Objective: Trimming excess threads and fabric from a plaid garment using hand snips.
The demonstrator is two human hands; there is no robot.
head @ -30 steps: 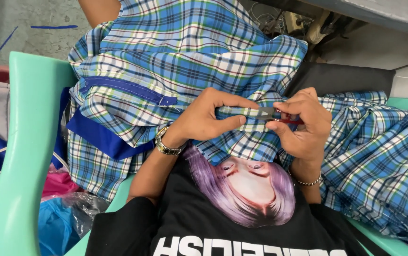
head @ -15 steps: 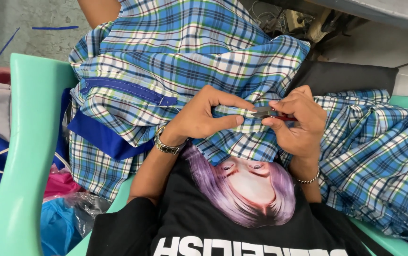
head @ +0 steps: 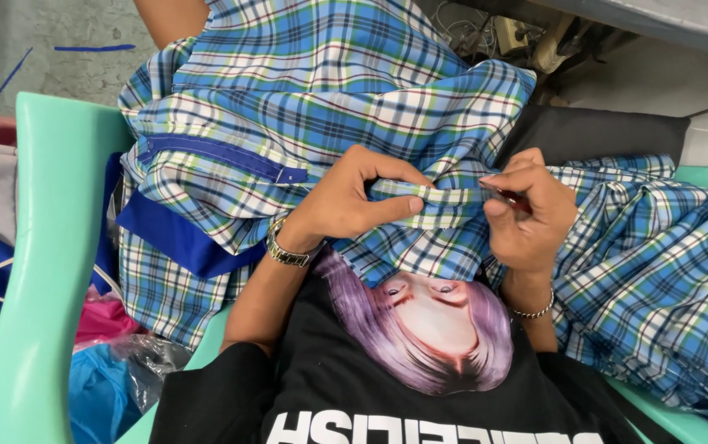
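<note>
Plaid cloth [head: 329, 107] pinched in left hand [head: 346, 201]; right hand [head: 531, 218] closed round half-hidden red tool [head: 512, 200].

Both hands [head: 440, 205] pinch a fold of blue plaid fabric [head: 329, 90].

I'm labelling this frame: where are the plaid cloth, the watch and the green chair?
plaid cloth [head: 329, 90], head view, on its upper folds.
watch [head: 286, 253], head view, on the band at the wrist.
green chair [head: 50, 247], head view, on its left arm.
</note>
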